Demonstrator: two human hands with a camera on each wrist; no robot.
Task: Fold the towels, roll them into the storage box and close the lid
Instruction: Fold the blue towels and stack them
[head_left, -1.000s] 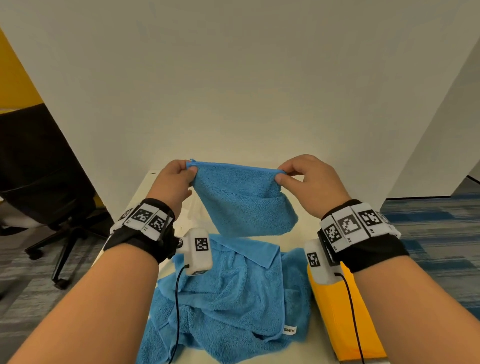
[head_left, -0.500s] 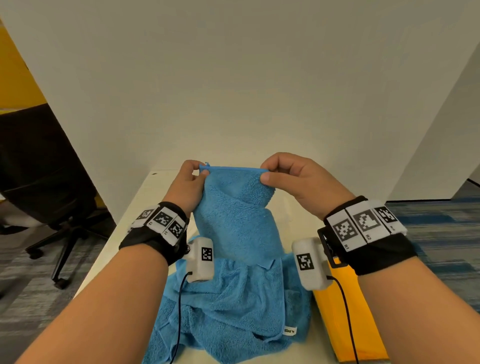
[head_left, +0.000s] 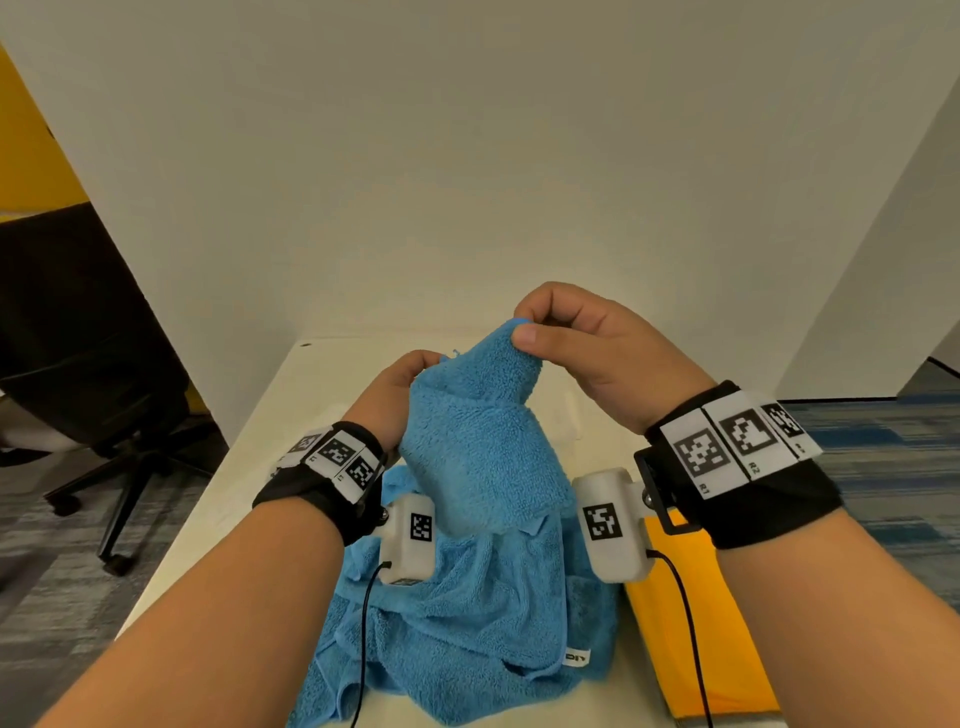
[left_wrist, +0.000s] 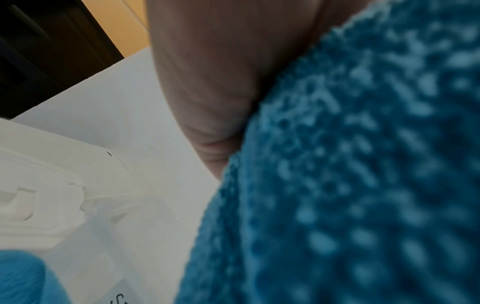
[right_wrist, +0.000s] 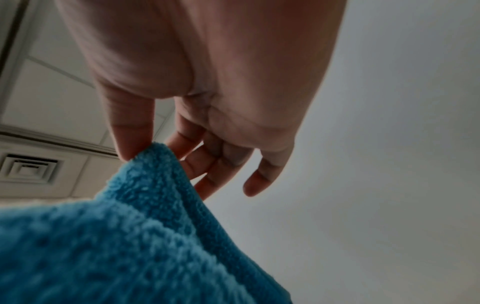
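- The right hand, at centre of the head view, pinches the top corner of a folded blue towel between thumb and forefinger; the other fingers hang loosely curled beside the cloth.
- The left hand, lower and to the left, holds the towel's other top edge; its fingers are hidden behind the cloth.
- The towel hangs below both hands, above the desk.
- More blue towels lie crumpled on the desk at lower centre.
- A yellow cloth lies just right of them.
- A white box shows at lower left of the left wrist view.
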